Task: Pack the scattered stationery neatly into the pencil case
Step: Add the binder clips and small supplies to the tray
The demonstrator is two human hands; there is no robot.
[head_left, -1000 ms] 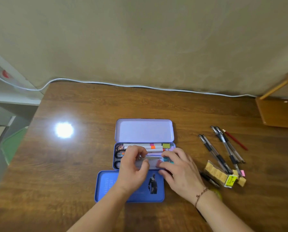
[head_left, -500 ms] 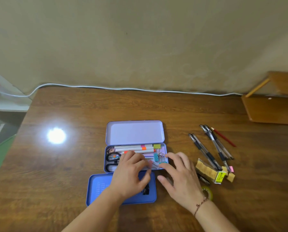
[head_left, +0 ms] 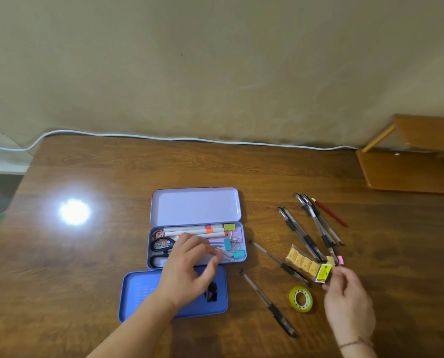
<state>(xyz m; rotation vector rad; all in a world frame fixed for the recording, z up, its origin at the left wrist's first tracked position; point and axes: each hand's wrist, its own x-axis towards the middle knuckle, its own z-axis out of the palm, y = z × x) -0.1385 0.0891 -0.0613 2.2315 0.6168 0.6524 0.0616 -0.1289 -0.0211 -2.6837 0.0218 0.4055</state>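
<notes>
The left hand (head_left: 187, 267) hides part of the case (head_left: 243, 244) and much of the blue tray (head_left: 138, 293), the blurred right hand (head_left: 348, 303) covers the eraser pack's (head_left: 303, 262) near end, and both forearms run off the bottom edge.

A lamp's glare (head_left: 74, 211) is blooming on the glossy table (head_left: 112, 177); the right hand (head_left: 348, 303) is perhaps motion-blurred, and the edges are bowing.

The left hand (head_left: 187, 267) hovers over the open pencil case (head_left: 237, 257); the right hand (head_left: 347, 298) touches the eraser pack (head_left: 306, 263) beside scattered pens (head_left: 303, 232).
</notes>
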